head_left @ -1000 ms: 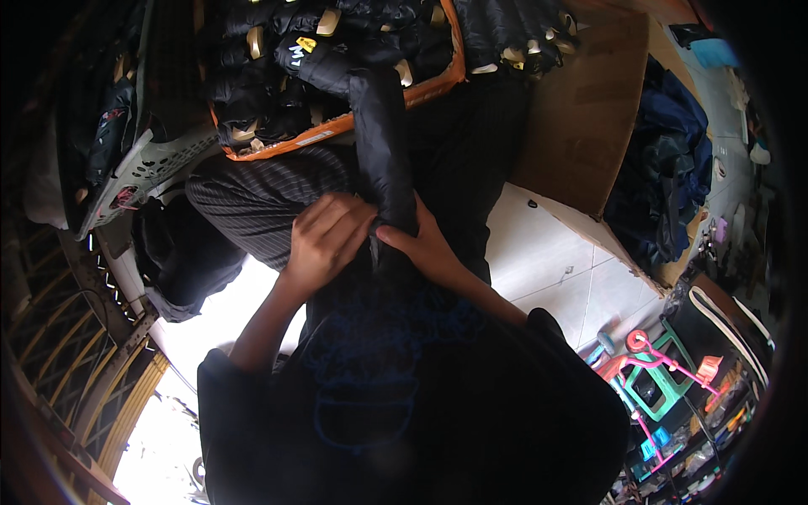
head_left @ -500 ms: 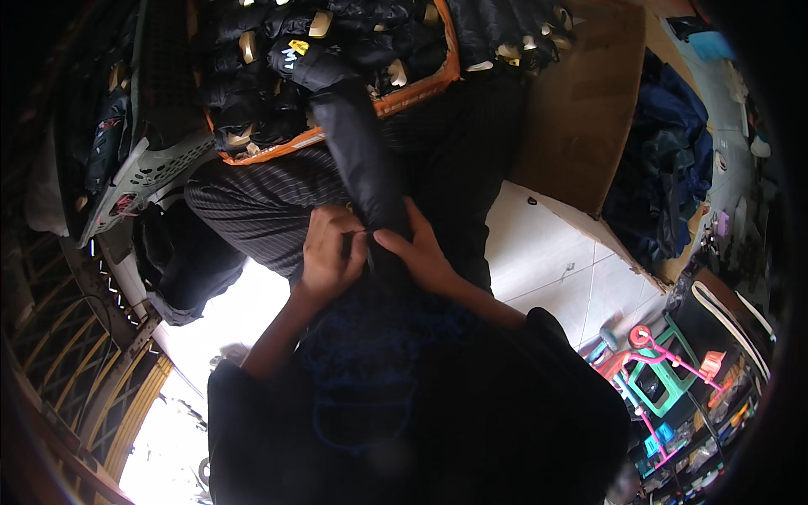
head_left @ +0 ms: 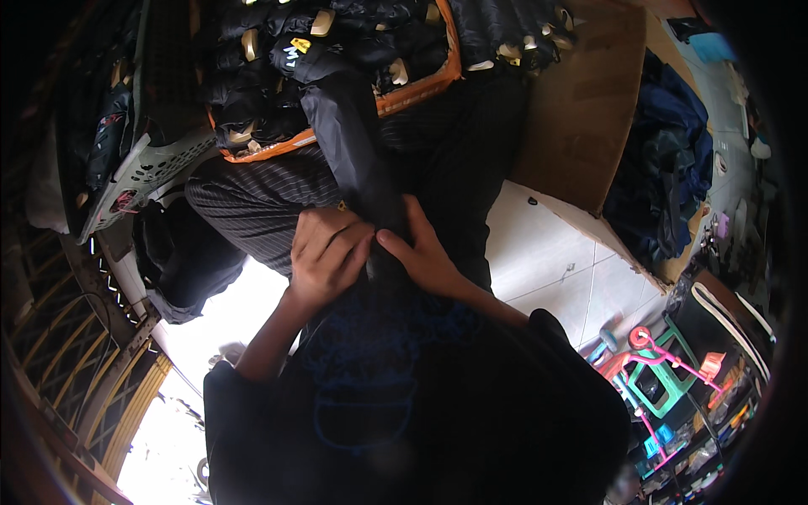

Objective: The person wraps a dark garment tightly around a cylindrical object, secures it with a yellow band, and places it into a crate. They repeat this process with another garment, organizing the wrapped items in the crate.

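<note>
A long black rolled umbrella (head_left: pixel 347 126) lies across my lap, its far end resting on the full orange-rimmed container (head_left: pixel 282 150). White marks and a small yellow piece show near that far end. My left hand (head_left: pixel 324 252) is closed at the umbrella's left side, thumb and fingertips pinched together over its dark cloth. From the right, my right hand (head_left: pixel 427 261) grips it, thumb on top and the other fingers partly hidden behind it. Both thumbs are close together. The umbrella's near end blends into my dark shirt and cannot be made out.
Several similar black rolls with cream ends fill the container. At the left stands a grey perforated basket (head_left: pixel 160 164); a metal lattice gate (head_left: pixel 101 353) is below it. To the right are an open cardboard box (head_left: pixel 581 109), dark blue cloth (head_left: pixel 661 160) and a green stool (head_left: pixel 673 383).
My left hand has shifted slightly left and its fingers have closed further over the cloth. The umbrella's middle has moved a little left; my right hand stays nearly in place.
</note>
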{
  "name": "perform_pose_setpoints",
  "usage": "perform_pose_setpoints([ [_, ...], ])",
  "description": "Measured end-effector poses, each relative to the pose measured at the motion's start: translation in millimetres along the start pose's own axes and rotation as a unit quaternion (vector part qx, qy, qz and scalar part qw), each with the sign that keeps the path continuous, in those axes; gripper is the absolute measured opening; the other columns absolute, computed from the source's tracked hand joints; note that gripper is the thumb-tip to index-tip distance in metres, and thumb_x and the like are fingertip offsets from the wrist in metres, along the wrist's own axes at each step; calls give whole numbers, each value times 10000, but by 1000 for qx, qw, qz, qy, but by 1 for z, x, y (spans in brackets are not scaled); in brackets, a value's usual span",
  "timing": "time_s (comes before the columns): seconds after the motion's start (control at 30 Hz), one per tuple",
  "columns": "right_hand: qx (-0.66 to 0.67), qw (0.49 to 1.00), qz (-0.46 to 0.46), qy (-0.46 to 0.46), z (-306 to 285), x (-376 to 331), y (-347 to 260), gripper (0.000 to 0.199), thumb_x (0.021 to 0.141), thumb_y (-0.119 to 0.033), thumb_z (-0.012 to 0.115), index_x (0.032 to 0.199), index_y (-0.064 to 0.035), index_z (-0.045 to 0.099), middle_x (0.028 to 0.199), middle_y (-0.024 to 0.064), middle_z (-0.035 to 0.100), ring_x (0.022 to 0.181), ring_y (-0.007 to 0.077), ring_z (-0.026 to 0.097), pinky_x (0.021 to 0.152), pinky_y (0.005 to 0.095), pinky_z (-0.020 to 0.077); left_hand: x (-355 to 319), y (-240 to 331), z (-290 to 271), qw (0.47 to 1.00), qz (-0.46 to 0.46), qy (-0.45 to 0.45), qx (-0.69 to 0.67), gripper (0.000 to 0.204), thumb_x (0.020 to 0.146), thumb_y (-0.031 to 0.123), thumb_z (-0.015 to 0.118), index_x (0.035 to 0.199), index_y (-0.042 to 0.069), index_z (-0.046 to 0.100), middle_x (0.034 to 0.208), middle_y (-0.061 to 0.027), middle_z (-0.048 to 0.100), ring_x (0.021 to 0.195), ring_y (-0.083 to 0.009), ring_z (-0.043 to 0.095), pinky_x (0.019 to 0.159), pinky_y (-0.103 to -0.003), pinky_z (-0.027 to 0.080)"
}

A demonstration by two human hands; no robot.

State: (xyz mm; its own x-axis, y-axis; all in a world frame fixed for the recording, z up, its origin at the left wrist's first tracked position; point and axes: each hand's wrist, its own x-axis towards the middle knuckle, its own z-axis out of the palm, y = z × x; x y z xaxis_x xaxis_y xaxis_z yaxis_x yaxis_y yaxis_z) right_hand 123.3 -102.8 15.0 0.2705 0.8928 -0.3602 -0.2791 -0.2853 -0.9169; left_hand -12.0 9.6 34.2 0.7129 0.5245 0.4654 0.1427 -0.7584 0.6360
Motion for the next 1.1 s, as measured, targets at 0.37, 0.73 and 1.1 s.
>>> perform_pose_setpoints([
  [0.37, 382, 909, 131, -106, -12, 10, 10, 571, 902, -271, 646, 1353, -26, 394, 1142, 103, 561, 1044, 157, 570, 888, 306, 480, -3, -9, 0, 973, -154, -8, -169, 147, 783, -72, 687, 917, -29, 644, 945, -131, 644, 891, -251, 641, 811, -334, 494],
  [0.73, 215, 968, 127, -29, -15, 11, 8, 599, 813, -192, 767, 1299, 5, 477, 1197, 127, 592, 1109, 198, 572, 948, 334, 464, -16, -7, 3, 979, -123, -12, -163, 180, 752, -63, 745, 913, -15, 682, 913, -115, 666, 861, -226, 662, 749, -316, 527],
  [1.1, 44, 995, 86, -26, -9, 10, -9, 607, 798, -183, 750, 1301, 10, 471, 1121, 117, 598, 1061, 181, 570, 933, 327, 451, 7, -10, -11, 991, -84, -71, -72, 199, 702, -46, 744, 875, 25, 673, 898, -86, 614, 827, -247, 630, 744, -351, 494],
])
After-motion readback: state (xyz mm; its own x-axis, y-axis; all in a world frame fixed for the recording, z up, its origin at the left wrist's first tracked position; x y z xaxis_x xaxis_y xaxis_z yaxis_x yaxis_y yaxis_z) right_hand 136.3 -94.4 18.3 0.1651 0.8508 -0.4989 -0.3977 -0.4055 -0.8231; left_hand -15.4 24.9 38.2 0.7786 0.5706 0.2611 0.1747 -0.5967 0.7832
